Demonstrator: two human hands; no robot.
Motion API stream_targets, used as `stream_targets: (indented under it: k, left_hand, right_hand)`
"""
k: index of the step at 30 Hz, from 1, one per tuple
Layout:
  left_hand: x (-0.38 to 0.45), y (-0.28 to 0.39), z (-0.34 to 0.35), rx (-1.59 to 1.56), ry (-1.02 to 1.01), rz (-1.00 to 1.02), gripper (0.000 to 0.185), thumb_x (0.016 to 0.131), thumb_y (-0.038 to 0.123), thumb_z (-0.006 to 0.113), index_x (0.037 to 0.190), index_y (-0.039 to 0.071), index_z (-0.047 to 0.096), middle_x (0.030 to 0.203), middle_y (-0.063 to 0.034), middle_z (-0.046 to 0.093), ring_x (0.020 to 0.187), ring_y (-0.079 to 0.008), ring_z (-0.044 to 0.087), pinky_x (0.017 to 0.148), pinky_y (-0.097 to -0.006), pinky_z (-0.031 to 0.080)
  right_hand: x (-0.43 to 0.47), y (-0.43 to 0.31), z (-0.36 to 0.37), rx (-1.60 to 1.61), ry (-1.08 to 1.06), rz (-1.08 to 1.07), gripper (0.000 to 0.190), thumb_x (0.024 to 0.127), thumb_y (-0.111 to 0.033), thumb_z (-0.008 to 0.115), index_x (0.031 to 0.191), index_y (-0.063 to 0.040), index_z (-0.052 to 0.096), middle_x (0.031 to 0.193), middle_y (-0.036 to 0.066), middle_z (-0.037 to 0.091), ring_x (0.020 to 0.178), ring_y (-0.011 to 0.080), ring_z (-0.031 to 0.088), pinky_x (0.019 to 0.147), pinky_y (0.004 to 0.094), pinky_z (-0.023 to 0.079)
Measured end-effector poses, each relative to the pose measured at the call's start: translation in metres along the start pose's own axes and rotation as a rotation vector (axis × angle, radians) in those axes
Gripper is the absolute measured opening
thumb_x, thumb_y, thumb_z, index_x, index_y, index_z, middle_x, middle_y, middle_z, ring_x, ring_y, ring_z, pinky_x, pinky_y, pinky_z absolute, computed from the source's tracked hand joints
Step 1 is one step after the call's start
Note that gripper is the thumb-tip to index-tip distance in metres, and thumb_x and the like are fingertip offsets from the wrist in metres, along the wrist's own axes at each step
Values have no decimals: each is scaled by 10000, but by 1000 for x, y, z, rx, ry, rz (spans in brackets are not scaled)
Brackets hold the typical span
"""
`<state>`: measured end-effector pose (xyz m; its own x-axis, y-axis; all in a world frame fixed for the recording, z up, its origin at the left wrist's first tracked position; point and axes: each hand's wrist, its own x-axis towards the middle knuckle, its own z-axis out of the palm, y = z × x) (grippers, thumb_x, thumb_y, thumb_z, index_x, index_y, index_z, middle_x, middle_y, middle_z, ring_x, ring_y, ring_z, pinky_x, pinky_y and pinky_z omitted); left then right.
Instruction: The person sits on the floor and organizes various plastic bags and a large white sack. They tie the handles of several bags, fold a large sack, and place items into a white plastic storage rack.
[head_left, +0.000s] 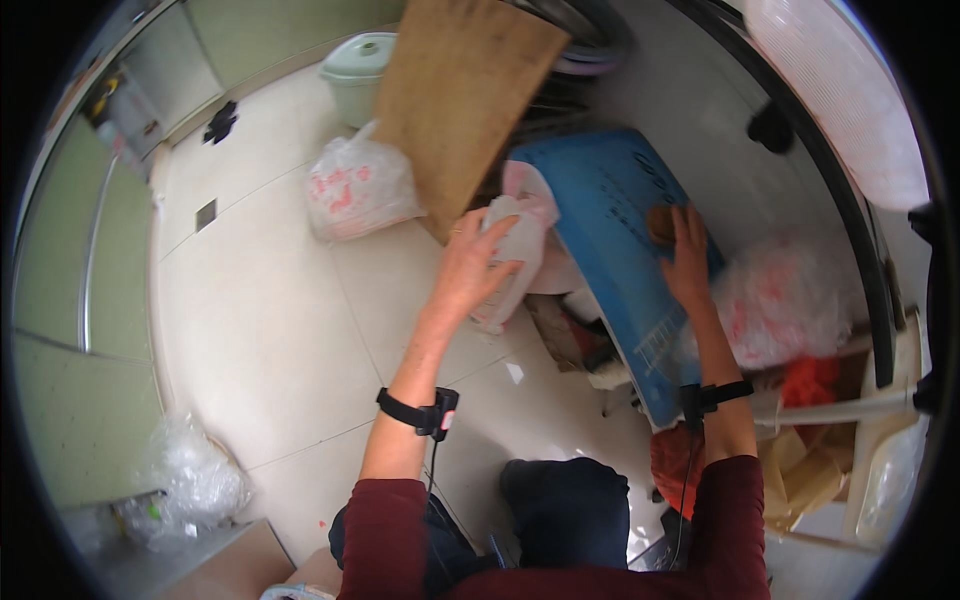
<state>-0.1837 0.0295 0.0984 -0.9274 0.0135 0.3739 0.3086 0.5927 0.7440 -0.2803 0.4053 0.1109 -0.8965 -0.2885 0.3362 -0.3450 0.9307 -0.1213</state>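
My left hand (472, 259) is at a white plastic bag (517, 247) with pink parts, its thumb and index finger spread over the bag. Whether the fingers grip the plastic is not clear. Over a blue panel (600, 217) bearing dark print, my right hand (686, 259) has its fingers against a small brown rounded object (660, 225), partly hidden by them. Close beyond my left hand leans a wooden board (465, 97). Beneath the blue panel's left edge, a brown box (559, 330) and other items are partly covered.
A white bag with red print (364, 187) and a pale green lidded bin (360, 79) stand left of the board. Another plastic bag (780, 300) lies beside my right forearm. Clear plastic wrap (195, 480) sits lower left, near green cabinets (112, 247). A black frame (840, 172) curves along the right.
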Motion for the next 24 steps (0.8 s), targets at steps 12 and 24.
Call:
stream_targets:
  k: [12, 24]
  left_hand:
    - [-9, -82, -4, -220, 520, -305, 375, 1004, 231, 689, 1325, 41, 647, 1251, -119, 660, 1093, -194, 627, 957, -333, 504]
    - [1, -76, 14, -531, 354, -384, 367, 1031, 237, 653, 1326, 19, 647, 1285, -77, 663, 1133, -159, 635, 1002, -329, 505]
  right_hand:
    - [9, 41, 36, -480, 47, 65, 882, 635, -264, 875, 1431, -129, 521, 1370, 158, 527, 1284, 404, 465, 1106, 614, 339]
    - [-62, -57, -27, 395, 118, 293, 832, 751, -329, 890, 1423, -42, 493, 1407, 185, 530, 1347, 347, 479, 1145, 474, 362]
